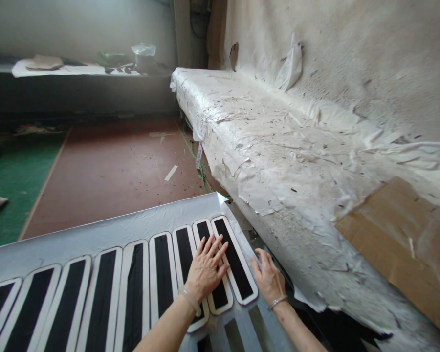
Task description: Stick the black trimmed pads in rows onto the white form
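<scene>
My left hand [208, 269] lies flat with spread fingers over the strips near the right end of a row. Its fingertips touch the last strip [238, 264] and the one beside it. Each strip is long, with rounded ends, a pale border and a black centre; one farther left [134, 288] has a crease in its black part. Beside the last strip, my right hand [268, 276] is at the table's right edge, fingers loosely bent and apart, holding nothing that I can see. The strips lie on a table covered in silvery-grey sheeting [132, 222].
Along the right runs a long ledge under stained white sheeting [264, 132], with a piece of brown cardboard [403, 244] on it. Dark rectangular patches [238, 335] show on the near table surface. Beyond are a reddish-brown floor board [124, 166] and a back shelf [77, 71] with bags.
</scene>
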Demonstrator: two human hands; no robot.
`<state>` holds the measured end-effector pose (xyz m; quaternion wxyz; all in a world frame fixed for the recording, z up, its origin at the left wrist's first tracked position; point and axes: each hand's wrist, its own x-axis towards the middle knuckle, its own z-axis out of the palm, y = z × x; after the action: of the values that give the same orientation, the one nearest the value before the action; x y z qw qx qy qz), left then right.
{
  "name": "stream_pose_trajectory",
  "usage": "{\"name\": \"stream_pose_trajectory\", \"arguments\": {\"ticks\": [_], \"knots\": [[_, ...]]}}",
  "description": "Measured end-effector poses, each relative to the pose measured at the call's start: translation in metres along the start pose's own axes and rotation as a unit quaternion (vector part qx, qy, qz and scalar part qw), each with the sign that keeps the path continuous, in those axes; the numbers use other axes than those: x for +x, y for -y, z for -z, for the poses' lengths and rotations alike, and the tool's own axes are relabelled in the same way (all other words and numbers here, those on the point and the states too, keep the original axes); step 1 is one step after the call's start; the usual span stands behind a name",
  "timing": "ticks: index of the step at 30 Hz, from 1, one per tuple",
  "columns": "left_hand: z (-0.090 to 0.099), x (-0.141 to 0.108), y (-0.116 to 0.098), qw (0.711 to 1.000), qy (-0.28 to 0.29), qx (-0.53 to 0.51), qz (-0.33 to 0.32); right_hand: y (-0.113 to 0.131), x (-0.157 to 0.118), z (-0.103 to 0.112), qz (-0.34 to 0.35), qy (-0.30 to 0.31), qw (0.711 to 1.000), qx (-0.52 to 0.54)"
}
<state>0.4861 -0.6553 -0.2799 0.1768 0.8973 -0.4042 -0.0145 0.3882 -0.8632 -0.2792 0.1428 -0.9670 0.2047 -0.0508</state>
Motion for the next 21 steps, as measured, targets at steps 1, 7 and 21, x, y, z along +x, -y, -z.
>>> {"name": "stream_pose_trajectory", "arguments": {"ticks": [1, 7, 21], "knots": [[0.001, 0.0, 0.0, 1.0, 0.001, 0.002, -0.001, 0.003, 0.002, 0.004, 0.017, 0.0, 1.0, -0.001], [0.001, 0.0, 0.0, 1.0, 0.003, -0.005, -0.002, 0.03, 0.047, 0.005, 0.048, -0.003, 0.999, 0.011], [0.0, -0.004, 0.006, 0.998, 0.009, -0.056, 0.011, 0.123, 0.149, -0.002, 0.06, -0.002, 0.993, -0.105]]}}
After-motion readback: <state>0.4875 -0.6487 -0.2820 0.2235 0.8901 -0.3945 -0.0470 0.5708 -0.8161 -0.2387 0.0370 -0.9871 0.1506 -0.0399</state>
